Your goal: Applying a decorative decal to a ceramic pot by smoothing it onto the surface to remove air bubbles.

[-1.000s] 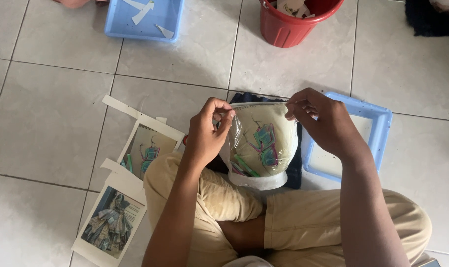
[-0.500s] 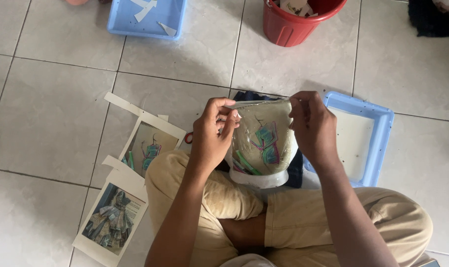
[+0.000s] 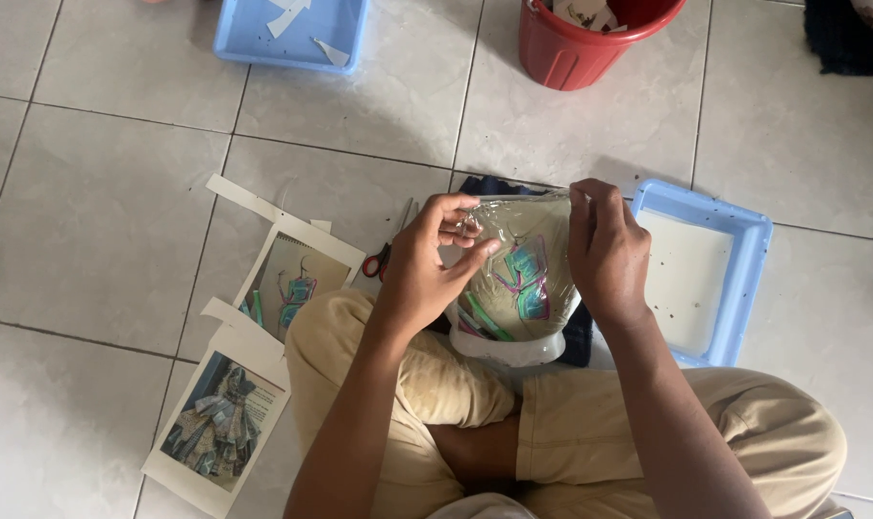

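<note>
**Both hands pinch the top of a clear plastic bag**

A red bucket (image 3: 590, 43) stands at the top edge of the tiled floor, with a pale blue tray (image 3: 292, 34) holding paper scraps to its left. A second blue tray (image 3: 739, 279), white inside, lies at the person's right, just beside the bag. On the left lie two cream sheets: the upper picture sheet (image 3: 297, 284) carries small teal and green shapes, and the lower picture sheet (image 3: 220, 423) shows a dress-like figure in grey-blue. Red-handled scissors (image 3: 384, 255) lie between the upper sheet and the left hand.

The plastic bag (image 3: 518, 279) is held over the crossed legs, above a dark cloth. It is clear and crinkled, rounded at the bottom, and holds teal, green and pink strips against a cream backing.

The left hand (image 3: 427, 274) has its thumb and fingers closed together on the bag's upper left corner. The right hand (image 3: 605, 250) grips the upper right edge, fingers curled over the rim, thumb behind it.
</note>
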